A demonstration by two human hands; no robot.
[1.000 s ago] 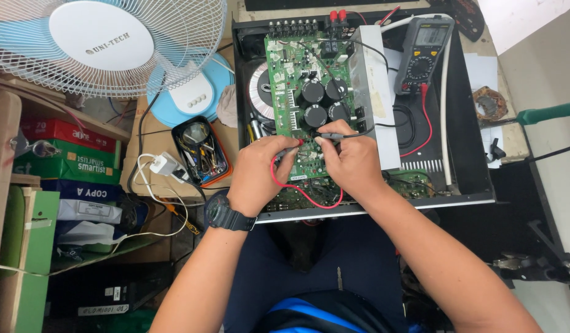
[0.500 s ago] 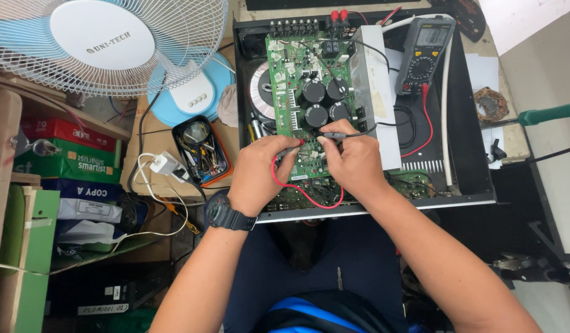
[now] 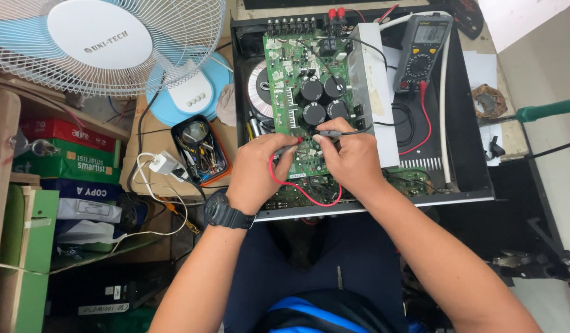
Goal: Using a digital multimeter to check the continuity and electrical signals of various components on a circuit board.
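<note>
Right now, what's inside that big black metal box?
Inside the black metal box sit a green circuit board with four black round capacitors, a ring-shaped coil and a multimeter. The left hand and right hand cover the board's near part, hiding what's underneath.

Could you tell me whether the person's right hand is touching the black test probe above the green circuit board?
Touching: in the head view the right hand pinches the black probe between fingertips, over the green circuit board.

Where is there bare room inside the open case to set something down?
One free patch: the black case floor between the multimeter and the case's right wall. Crowded: the green circuit board, where the left hand and right hand hold probes.
</note>
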